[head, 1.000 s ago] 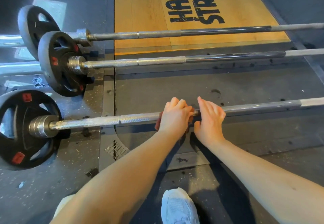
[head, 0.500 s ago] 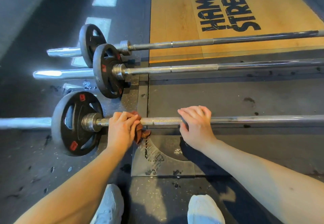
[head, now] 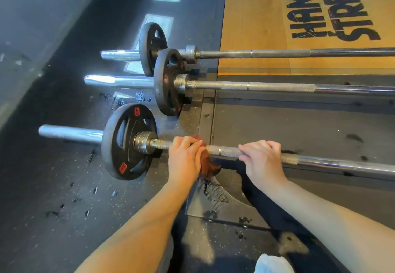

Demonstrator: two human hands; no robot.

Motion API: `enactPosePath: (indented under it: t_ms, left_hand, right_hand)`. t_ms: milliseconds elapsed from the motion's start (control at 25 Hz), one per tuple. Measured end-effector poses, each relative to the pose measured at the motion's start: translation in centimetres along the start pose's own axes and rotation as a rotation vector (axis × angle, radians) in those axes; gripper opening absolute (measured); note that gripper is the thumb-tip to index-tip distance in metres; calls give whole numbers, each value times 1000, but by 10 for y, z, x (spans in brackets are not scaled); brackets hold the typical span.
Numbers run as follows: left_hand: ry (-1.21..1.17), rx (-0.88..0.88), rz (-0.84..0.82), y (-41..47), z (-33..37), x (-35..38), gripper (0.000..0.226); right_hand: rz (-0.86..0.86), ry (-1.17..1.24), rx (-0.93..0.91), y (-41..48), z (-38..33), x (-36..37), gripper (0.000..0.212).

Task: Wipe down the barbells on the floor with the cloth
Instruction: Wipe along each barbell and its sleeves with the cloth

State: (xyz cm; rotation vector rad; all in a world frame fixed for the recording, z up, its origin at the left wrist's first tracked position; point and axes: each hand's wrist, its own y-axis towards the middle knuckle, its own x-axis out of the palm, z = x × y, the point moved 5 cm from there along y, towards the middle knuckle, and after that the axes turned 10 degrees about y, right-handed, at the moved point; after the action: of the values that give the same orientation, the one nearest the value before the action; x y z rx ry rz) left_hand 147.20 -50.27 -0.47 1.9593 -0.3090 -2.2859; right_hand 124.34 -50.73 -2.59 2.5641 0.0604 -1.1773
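The left hand (head: 185, 160) grips the reddish cloth (head: 209, 167), seemingly wrapped round the nearest barbell (head: 223, 151) just right of its plate (head: 128, 142) (the hand hides the wrap). The right hand (head: 263, 159) curls over the same barbell further right, likely to stop it rolling.

Parallel barbells (head: 277, 87), rust cloth (head: 208, 166) seemingly round nearest

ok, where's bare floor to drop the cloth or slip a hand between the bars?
Free: the grey mat between the nearest barbell and the middle barbell, right of the plates; also the wooden platform beyond the far barbell. Crowded: the plates overlap at the left ends, and the left hand, cloth and right hand occupy the nearest barbell's shaft.
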Motion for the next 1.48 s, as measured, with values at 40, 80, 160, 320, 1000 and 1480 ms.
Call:
enactPosePath:
  t_ms: [40, 80, 160, 320, 1000, 1480]
  left_hand:
    - [41, -65, 4, 3, -24, -6, 25]
    - [82, -125, -2, 5, -49, -11, 25]
    - [110, -246, -20, 7, -85, -20, 24]
    - [-33, -249, -46, -3, -45, -24, 27]
    - [-75, -259, -31, 6, -15, -11, 12]
    - [-46, -358, -45, 2, -60, -21, 25]
  right_hand:
    - [4, 11, -5, 0, -1, 1, 19]
    - [11, 20, -9, -1, 0, 1, 20]
    - [23, 37, -10, -1, 2, 1, 21]
    - [18, 68, 11, -4, 4, 1, 21]
    - [24, 111, 24, -1, 7, 1, 24]
    - [7, 146, 54, 0, 8, 1, 22]
